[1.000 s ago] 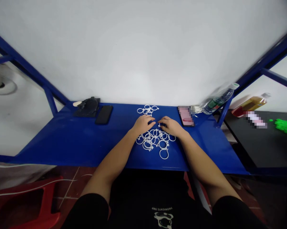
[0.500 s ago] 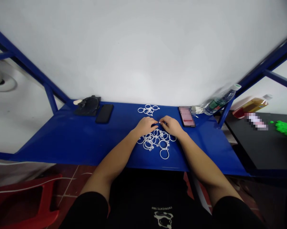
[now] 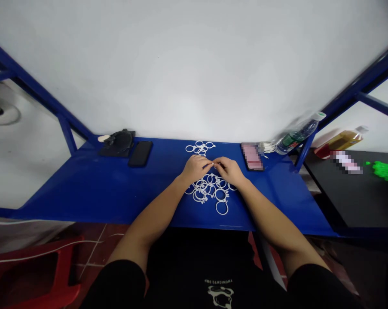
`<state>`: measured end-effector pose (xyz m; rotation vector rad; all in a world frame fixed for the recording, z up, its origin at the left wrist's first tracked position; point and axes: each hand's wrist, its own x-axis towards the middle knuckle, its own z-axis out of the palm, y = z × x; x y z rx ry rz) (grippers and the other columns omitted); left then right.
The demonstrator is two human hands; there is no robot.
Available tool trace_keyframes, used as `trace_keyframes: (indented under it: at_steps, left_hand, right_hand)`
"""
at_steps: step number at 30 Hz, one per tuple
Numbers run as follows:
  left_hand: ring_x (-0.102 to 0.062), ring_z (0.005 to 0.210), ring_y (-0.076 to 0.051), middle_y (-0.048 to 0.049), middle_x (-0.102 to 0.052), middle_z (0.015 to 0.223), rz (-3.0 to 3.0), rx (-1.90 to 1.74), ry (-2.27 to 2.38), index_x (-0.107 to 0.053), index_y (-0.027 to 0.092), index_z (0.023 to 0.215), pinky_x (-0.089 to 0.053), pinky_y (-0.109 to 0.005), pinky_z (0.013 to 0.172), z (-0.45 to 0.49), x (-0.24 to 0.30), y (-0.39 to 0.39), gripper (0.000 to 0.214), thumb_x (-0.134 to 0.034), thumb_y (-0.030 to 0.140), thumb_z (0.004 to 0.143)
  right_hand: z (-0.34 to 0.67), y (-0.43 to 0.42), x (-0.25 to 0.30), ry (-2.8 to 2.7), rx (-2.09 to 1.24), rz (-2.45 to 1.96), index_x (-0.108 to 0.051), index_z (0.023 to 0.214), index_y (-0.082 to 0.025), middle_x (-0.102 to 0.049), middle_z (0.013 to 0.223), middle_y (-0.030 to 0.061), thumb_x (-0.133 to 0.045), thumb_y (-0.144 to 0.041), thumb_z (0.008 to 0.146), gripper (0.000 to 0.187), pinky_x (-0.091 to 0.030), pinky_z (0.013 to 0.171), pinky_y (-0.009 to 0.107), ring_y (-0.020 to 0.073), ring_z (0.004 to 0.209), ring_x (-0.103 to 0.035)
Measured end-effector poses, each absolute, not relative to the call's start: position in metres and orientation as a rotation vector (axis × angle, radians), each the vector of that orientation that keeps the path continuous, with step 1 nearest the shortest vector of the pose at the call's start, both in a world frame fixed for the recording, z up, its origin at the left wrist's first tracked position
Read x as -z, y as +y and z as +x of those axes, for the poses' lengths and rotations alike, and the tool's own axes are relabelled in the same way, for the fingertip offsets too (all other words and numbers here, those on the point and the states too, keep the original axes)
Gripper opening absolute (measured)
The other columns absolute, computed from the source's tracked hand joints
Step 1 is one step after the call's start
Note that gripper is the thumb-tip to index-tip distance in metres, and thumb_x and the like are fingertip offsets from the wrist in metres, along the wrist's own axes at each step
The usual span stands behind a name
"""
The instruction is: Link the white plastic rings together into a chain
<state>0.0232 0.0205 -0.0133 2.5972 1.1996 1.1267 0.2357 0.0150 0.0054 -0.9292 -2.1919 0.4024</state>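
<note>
- Two hands are brought together over the table: the left hand (image 3: 195, 167) and the right hand (image 3: 229, 169) are each closed in a fingertip pinch on one small white ring (image 3: 212, 163). It is held between them just above the surface. Its form is too small to be made out, so a ring is only presumed.
- The heap of white rings (image 3: 213, 192) is spread on the table directly beneath and just in front of the hands. A smaller cluster of rings (image 3: 200, 148) is set apart behind them.
- A slip could be caused by so slight a pinch, and the ring might be dropped into the heap and lost among its like.
- Interlocked rings might be swept toward the front edge if the hands are drawn back carelessly.
- The blue table (image 3: 100, 189) is set against a white wall (image 3: 194, 64). A black phone (image 3: 140, 153), a dark pouch (image 3: 118, 143), a pink-cased phone (image 3: 252, 156) and a water bottle (image 3: 298, 134) are ranged along its back.
- A black table (image 3: 358, 197) with green pieces (image 3: 387, 170) is seen at the right, and a red stool (image 3: 35, 274) low at the left.
</note>
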Motion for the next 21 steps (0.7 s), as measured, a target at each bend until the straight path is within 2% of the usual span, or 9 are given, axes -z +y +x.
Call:
trace_keyframes:
  at_steps: [11, 18, 21]
  left_hand:
    - [-0.068, 0.081, -0.019, -0.0045, -0.077, 0.086, 2.678, -1.173, 1.112, -0.074, 0.020, 0.085, -0.048, -0.036, 0.079, 0.023, 0.011, 0.019, 0.024, -0.059, 0.028, 0.102]
    - [-0.069, 0.084, -0.020, -0.0039, -0.077, 0.086, 2.515, -1.205, 1.286, -0.076, 0.021, 0.090, -0.050, -0.037, 0.084, 0.026, 0.010, 0.019, 0.020, -0.063, 0.031, 0.100]
    - [-0.070, 0.088, -0.020, -0.0047, -0.078, 0.093, 2.490, -1.141, 1.274, -0.077, 0.021, 0.096, -0.052, -0.038, 0.087, 0.023, 0.011, 0.020, 0.017, -0.063, 0.030, 0.101]
  right_hand:
    - [0.233, 0.013, -0.009, -2.172, -0.442, -0.903, -0.072, 0.102, -0.022, -0.077, 0.094, 0.0060, -0.053, -0.023, 0.103, 0.019, -0.054, 0.078, 0.033, 0.0209, 0.086, -0.071]
    - [0.235, 0.015, -0.004, -2.162, -0.350, -0.971, -0.073, 0.115, -0.024, -0.078, 0.102, 0.0075, -0.056, -0.031, 0.103, 0.022, -0.056, 0.082, 0.034, 0.0216, 0.091, -0.072]
    - [0.235, 0.016, -0.001, -2.177, -0.327, -1.007, -0.074, 0.114, -0.024, -0.078, 0.101, 0.0075, -0.057, -0.029, 0.101, 0.022, -0.058, 0.083, 0.035, 0.0225, 0.092, -0.072]
